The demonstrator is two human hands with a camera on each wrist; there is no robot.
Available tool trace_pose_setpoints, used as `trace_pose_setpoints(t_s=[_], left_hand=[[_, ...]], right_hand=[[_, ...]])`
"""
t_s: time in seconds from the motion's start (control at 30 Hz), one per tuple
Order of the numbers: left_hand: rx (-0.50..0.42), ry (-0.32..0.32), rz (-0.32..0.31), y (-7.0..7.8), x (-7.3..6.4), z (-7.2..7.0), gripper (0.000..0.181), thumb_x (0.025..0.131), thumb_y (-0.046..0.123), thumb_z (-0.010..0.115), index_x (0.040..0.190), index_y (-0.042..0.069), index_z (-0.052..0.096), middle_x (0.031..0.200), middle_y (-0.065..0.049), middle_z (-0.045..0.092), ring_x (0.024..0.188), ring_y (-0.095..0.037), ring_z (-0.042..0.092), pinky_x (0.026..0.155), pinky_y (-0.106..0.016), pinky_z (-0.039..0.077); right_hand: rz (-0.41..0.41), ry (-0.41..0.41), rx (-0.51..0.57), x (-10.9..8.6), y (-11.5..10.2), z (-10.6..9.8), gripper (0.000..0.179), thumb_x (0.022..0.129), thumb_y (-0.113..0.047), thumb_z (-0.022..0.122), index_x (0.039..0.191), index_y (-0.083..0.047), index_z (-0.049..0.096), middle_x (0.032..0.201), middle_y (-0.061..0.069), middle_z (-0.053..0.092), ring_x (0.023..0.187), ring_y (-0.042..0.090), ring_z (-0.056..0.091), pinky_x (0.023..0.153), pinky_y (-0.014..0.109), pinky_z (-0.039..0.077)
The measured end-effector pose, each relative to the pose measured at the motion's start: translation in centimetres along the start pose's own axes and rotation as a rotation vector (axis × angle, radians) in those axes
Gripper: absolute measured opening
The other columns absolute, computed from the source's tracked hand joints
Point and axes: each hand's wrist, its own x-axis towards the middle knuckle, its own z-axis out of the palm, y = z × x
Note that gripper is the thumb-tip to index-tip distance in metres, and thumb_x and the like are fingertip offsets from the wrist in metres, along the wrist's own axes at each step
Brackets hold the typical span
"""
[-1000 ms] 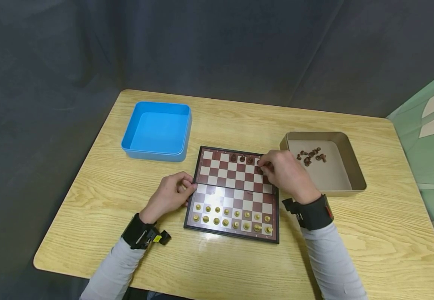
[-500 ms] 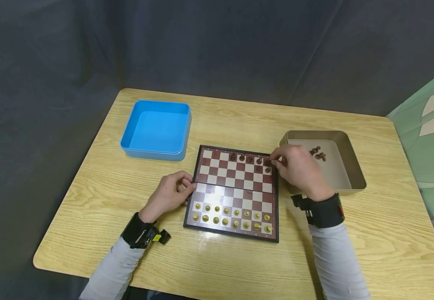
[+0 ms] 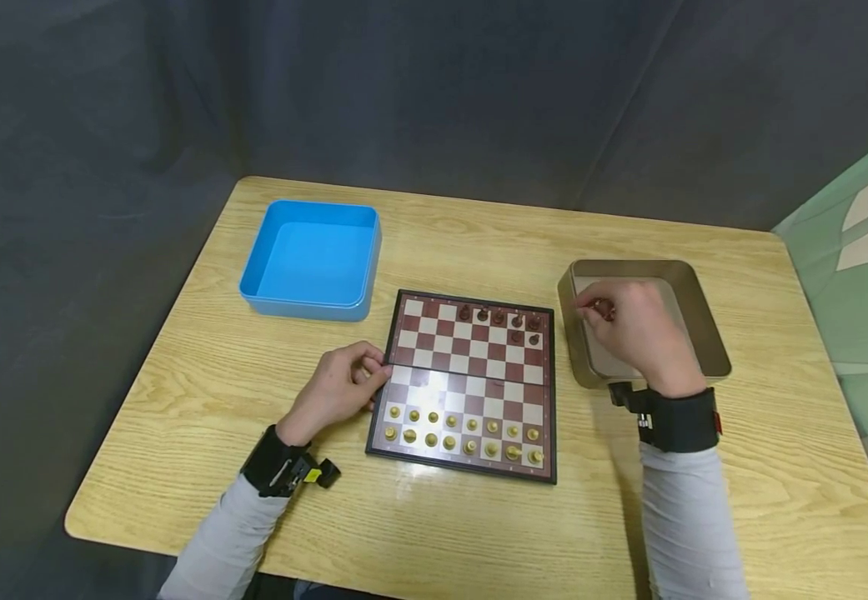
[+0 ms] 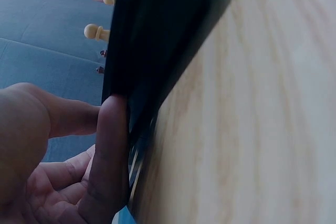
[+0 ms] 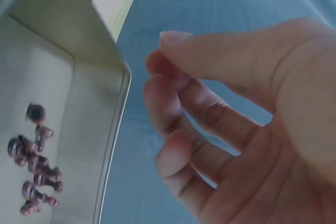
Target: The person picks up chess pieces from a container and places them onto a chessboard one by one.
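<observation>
A folding chessboard (image 3: 444, 348) lies flat on the table. My left hand (image 3: 338, 385) pinches its left edge near the fold; in the left wrist view the fingers (image 4: 111, 145) press against the dark side of the board. Two rows of gold chess pieces (image 3: 449, 442) stand on the near side, and several dark brown pieces (image 3: 499, 317) stand at the far right. My right hand (image 3: 639, 329) is over the tan box (image 3: 709, 333), thumb and index fingertips close together, with nothing visible between them. Loose brown chess pieces (image 5: 41, 163) lie inside that box.
A blue box (image 3: 317, 308) with raised walls stands at the back left of the wooden table (image 3: 464, 542). Behind the far edge hangs a dark curtain (image 3: 434, 92). The tan box stands close to the board's right side.
My right hand has moved right, from the board's far right corner to over the tan box. A brown piece now stands at that corner. The left hand has stayed on the board's edge.
</observation>
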Motion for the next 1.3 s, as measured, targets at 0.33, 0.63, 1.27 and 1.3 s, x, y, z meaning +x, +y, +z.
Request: trace_pose_setpoints(t_s=[0.33,0.63,1.27,1.3], left_hand=[[-0.014,-0.002,-0.004,-0.1,0.0,0.0,0.017,0.081,0.026,0.061,0.091,0.014,0.056,0.075,-0.001,0.059,0.049,-0.018,0.056,0.043,-0.030,0.048],[0.014,-0.007,0.012,-0.1,0.0,0.0,0.018,0.081,0.029,0.060,0.091,0.015,0.055,0.074,0.000,0.059,0.049,-0.016,0.056,0.042,-0.030,0.047],[0.008,0.007,0.010,-0.1,0.0,-0.1,0.017,0.081,0.028,0.060,0.090,0.015,0.055,0.072,0.000,0.058,0.048,-0.016,0.056,0.042,-0.030,0.047],[0.007,0.007,0.009,-0.1,0.0,-0.1,0.017,0.081,0.028,0.060,0.090,0.015,0.055,0.072,0.001,0.058,0.048,-0.016,0.056,0.042,-0.029,0.047]], right_hand=[[0.175,-0.066,0.083,-0.9,1.4,-1.2,0.010,0.077,-0.005,0.062,0.084,-0.012,0.064,0.073,-0.001,0.060,0.060,0.011,0.051,0.050,0.031,0.040],[0.350,-0.133,0.098,-1.1,2.1,-1.1,0.010,0.079,-0.007,0.060,0.086,-0.011,0.064,0.081,0.006,0.062,0.068,0.020,0.055,0.051,0.035,0.044],[0.521,-0.358,0.046,-1.5,3.5,-0.5,0.022,0.077,-0.009,0.058,0.099,-0.007,0.060,0.090,0.010,0.057,0.078,0.026,0.054,0.051,0.035,0.043],[0.524,-0.361,0.041,-1.5,3.6,-0.4,0.022,0.077,-0.009,0.059,0.099,-0.007,0.061,0.090,0.010,0.057,0.077,0.026,0.055,0.050,0.035,0.043]])
